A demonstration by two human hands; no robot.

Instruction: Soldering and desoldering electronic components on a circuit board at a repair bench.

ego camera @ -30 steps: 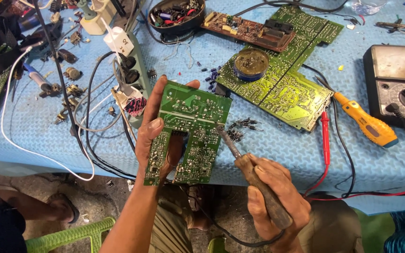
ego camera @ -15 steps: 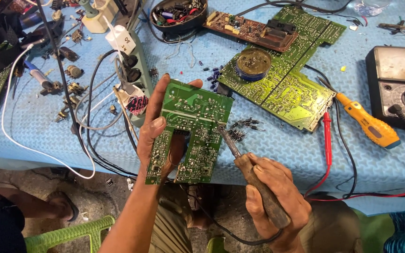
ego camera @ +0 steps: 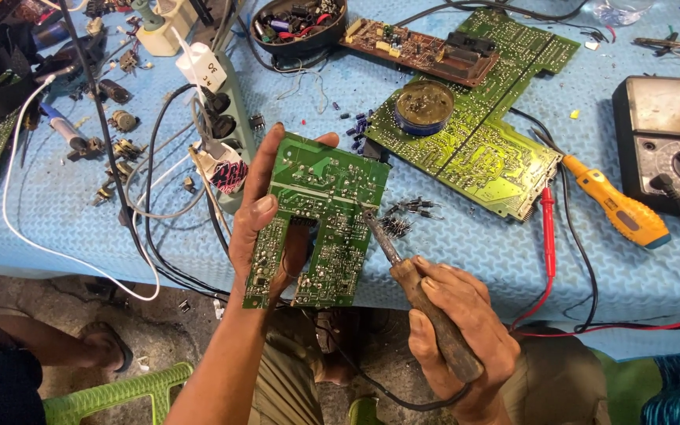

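Note:
My left hand (ego camera: 265, 224) grips a green notched circuit board (ego camera: 332, 205), solder side up, over the near edge of the blue table (ego camera: 64, 228). My right hand (ego camera: 458, 334) holds a soldering iron (ego camera: 423, 303) by its brown wooden handle. The iron's metal tip touches the right side of the board's middle. A black cord runs down from the handle.
A large green circuit board (ego camera: 474, 149) with a round tin of flux (ego camera: 424, 106) lies behind. An analog multimeter (ego camera: 670, 142), its red probe (ego camera: 547, 228), a yellow screwdriver (ego camera: 611, 208), a power strip (ego camera: 226, 118), a bowl of parts (ego camera: 297, 20) and loose components surround it. A green stool (ego camera: 112, 393) stands below.
The held board and both hands have stayed nearly still, the iron's tip resting at the same spot on the board.

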